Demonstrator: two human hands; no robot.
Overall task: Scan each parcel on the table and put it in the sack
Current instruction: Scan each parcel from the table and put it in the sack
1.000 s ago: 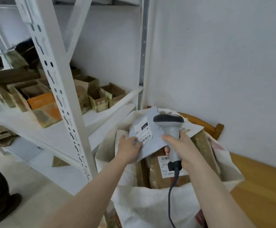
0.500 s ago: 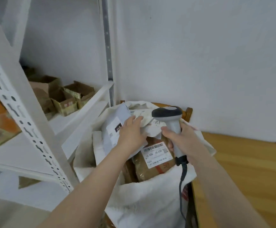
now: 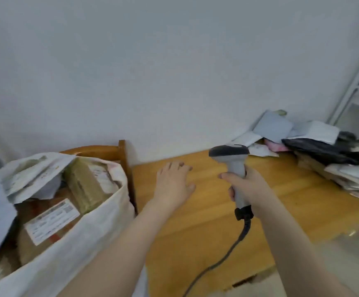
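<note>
Parcels [image 3: 315,144]: 1 loose pile on table's [image 3: 195,228] far-R corner, grey, white & black mailers overlapping, exact no. unclear. 1 white sack [image 3: 84,236] just off table's L edge, stuffed; 2 brown labelled boxes [image 3: 52,224] show inside. L hand [image 3: 173,183] over table's L part, fingers near straight, holding nothing. R hand [image 3: 247,189] over table centre, fingers wrapped round 1 corded scanner [image 3: 232,161]. Vs 0.5 s ago: L hand gripped a grey mailer over the sack, now let go.

Facing a plain pale wall [image 3: 174,61] spanning 10 to 2 o'clock, softly lit. Seeing a wooden table [image 3: 195,221] spreading toward 5 o'clock, a wooden chair back [image 3: 101,150] rising at 9 o'clock, white metal shelving [image 3: 354,82] standing at 2 o'clock.
</note>
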